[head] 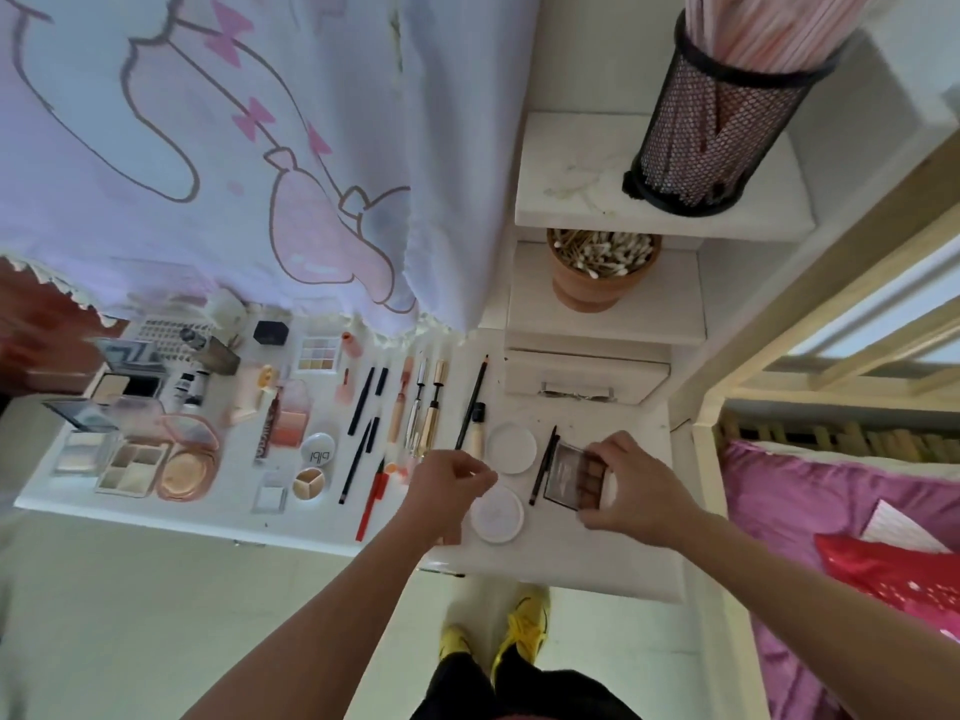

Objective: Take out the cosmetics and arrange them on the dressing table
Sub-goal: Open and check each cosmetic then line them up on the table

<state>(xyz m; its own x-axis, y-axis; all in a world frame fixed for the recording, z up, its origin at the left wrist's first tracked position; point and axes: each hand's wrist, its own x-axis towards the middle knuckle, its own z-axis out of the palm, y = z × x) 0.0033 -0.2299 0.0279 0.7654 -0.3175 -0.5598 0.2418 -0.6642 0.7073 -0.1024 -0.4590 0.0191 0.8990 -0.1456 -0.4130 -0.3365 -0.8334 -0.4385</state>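
My right hand [631,485] grips a small open brown eyeshadow palette [574,475] lying on the white dressing table [571,563], fingers curled over its far and near edges. My left hand [449,485] hovers with fingers curled, holding nothing visible, just left of two round white compacts [511,446] [498,514]. A black pencil [543,467] lies beside the palette. Rows of pencils, mascaras and lip tubes [415,407] lie to the left, with several palettes and compacts [156,459] further left.
A white basket [166,332] and bottles stand at the table's far left. A clay pot of cotton swabs [602,267] and a black mesh holder [717,122] sit on white steps behind. A small drawer [582,379] lies ahead. A bed with pink bedding [831,511] lies right.
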